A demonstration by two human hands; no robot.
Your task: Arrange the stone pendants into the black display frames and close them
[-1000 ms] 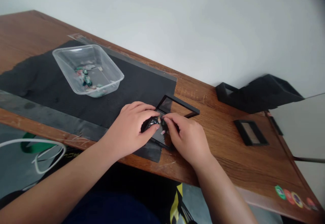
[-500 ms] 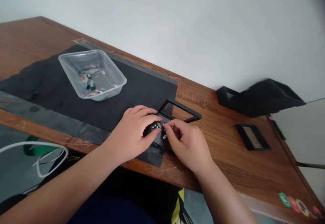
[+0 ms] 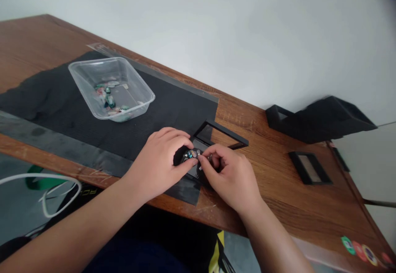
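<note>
My left hand [image 3: 161, 161] and my right hand [image 3: 230, 178] meet over a small open black frame box [image 3: 221, 135] near the table's front edge. The fingers of both hands are curled and pinch a small shiny blue-and-silver piece [image 3: 192, 154] between their tips, just above the box's lower half. The box's lid [image 3: 230, 132] stands tilted open behind my fingers. Most of the lower half is hidden under my hands.
A clear plastic tub [image 3: 137, 85] with several small coloured pieces sits on a black mat [image 3: 62, 104] to the left. Another small black frame [image 3: 309, 168] and a pile of black boxes [image 3: 321, 118] lie at the right on the wooden table [image 3: 278, 198]. A white wall runs behind.
My hands stayed together over the box; the right fingers curled in closer to the left fingertips around the shiny piece. The view shifted slightly.
</note>
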